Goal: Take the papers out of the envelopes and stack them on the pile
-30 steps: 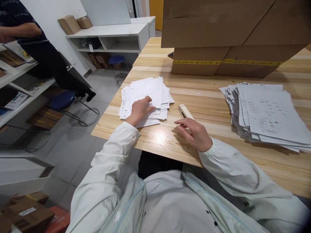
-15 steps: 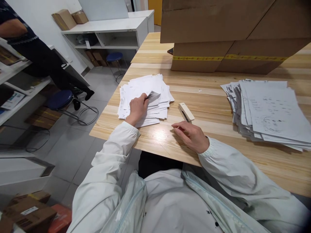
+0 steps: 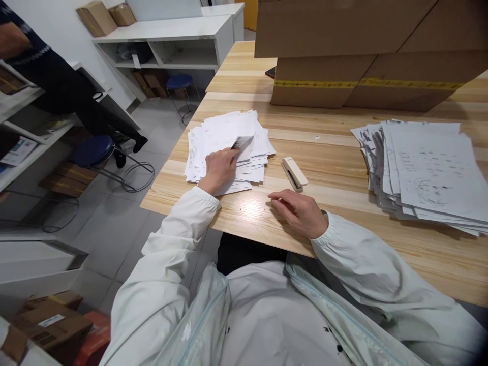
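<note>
My left hand (image 3: 220, 169) is on the pile of white papers (image 3: 217, 127) at the table's left side. Its fingers are closed on a sheet of paper (image 3: 246, 147), whose corner is bent up and shows dark print beneath. The pile is uneven, with edges sticking out. My right hand (image 3: 298, 211) rests on the wooden table near its front edge, holding nothing, fingers loosely stretched and a little apart. Just beyond it lies a cream stapler (image 3: 295, 173), not touched by the hand.
A thicker stack of papers (image 3: 430, 173) with drawings lies at the right of the wooden table (image 3: 328, 147). Large cardboard boxes (image 3: 316, 91) stand at the back. To the left are blue stools (image 3: 92, 151), white shelves (image 3: 168, 30) and a standing person (image 3: 57, 76).
My left hand has shifted slightly right and the sheet's corner is bent up further. My right hand stays by the stapler. The camera view has tilted slightly.
</note>
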`<action>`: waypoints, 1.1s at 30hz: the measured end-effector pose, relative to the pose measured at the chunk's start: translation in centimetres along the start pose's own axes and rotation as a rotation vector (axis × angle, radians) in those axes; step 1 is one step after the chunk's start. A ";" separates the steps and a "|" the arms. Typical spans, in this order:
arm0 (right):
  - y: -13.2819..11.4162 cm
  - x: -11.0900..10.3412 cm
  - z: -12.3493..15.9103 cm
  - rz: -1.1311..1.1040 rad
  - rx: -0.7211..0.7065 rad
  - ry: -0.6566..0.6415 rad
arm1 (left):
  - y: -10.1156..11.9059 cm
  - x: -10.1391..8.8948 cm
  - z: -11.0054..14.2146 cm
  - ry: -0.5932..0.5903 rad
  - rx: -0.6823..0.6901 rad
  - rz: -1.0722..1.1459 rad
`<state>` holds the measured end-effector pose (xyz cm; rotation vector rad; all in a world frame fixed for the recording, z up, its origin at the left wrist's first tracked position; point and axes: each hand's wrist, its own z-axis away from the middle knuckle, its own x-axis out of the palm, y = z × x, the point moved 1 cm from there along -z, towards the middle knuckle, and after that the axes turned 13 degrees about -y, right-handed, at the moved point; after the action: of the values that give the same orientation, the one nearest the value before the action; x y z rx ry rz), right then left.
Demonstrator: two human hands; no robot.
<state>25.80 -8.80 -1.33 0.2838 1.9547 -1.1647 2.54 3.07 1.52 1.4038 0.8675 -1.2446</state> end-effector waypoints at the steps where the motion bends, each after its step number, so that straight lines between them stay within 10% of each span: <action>1: 0.0 0.0 0.0 0.000 -0.003 -0.004 | 0.0 0.0 -0.1 -0.005 -0.004 -0.012; 22: 0.0 0.3 0.1 -0.031 -0.001 -0.033 | -2.3 -0.9 -1.1 0.138 -0.055 0.117; 27: -0.6 -0.8 -0.2 -0.498 0.161 0.045 | 0.6 -2.2 4.5 0.292 0.044 0.201; 33: 0.0 -1.4 -0.8 -1.061 0.333 0.024 | 7.0 0.9 15.3 0.534 0.595 0.038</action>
<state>26.25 -7.80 -0.12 -0.6698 1.9266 -2.1470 5.79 -13.40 3.16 2.2889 0.8426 -1.1618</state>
